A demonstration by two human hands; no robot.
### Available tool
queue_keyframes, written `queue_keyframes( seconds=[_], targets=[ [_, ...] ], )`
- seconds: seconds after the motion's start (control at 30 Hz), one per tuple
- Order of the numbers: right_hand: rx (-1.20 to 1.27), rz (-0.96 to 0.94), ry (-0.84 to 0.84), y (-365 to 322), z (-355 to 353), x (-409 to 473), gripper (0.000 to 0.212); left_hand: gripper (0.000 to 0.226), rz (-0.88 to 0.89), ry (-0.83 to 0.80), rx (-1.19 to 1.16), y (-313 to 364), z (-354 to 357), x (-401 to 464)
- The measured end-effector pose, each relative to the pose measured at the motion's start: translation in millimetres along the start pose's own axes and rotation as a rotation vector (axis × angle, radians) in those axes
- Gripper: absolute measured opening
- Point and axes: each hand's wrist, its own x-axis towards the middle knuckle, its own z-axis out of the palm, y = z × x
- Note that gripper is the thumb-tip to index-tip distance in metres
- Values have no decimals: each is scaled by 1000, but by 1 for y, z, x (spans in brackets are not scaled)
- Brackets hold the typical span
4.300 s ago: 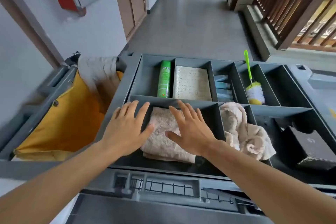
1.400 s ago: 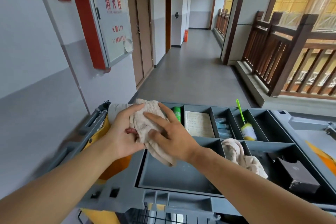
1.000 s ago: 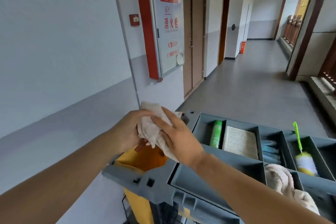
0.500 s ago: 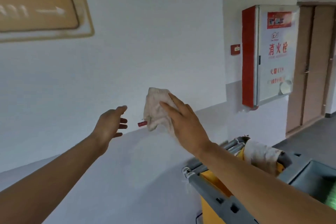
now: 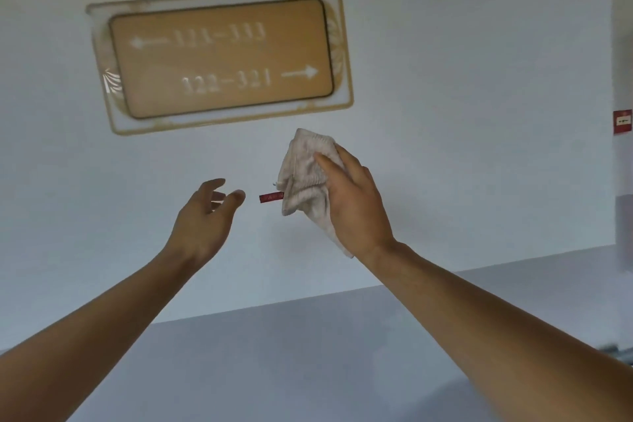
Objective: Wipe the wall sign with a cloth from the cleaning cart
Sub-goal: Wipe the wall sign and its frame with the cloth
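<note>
The tan rectangular wall sign (image 5: 221,58) shows pale arrows with blurred numbers, the lower line roughly "322–321". Below it, the right hand (image 5: 356,202) pinches a crumpled beige cloth (image 5: 306,175) bearing a small red tag (image 5: 271,197); its print is unreadable. The left hand (image 5: 205,216) hangs empty, fingers loosely spread.

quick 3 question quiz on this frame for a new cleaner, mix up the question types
1. True or false: the cloth is already touching the wall sign.
2. Which hand holds the cloth? A) left hand B) right hand C) both hands
3. Fill in: the small tag sticking out of the cloth is ____ in colour.

Key
1. False. The cloth is held below the sign's lower right corner, apart from it.
2. B. The right hand grips the cloth; the left hand is open and empty beside it.
3. Red.
</note>
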Motion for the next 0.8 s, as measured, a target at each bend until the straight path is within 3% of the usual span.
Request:
queue_keyframes(
  seconds=[0.2,0.27,0.4,0.5,0.57,0.8],
  targets=[
    [-32,-126,8,-8,69,37,40,57,147,100,74,-26,-54,48],
    [-142,-204,36,-7,86,48,38,57,182,118,109,-36,-67,66],
    [-336,-325,64,-5,110,72,57,59,231,162,162,-53,-82,106],
    [-536,-431,98,-2,114,96,65,60,278,191,217,-61,-82,135],
    [-568,-463,109,5,114,118,57,60,285,213,236,-64,-78,155],
    [-626,-561,199,28,91,198,62,64,311,276,332,-64,-51,213]
  ],
)
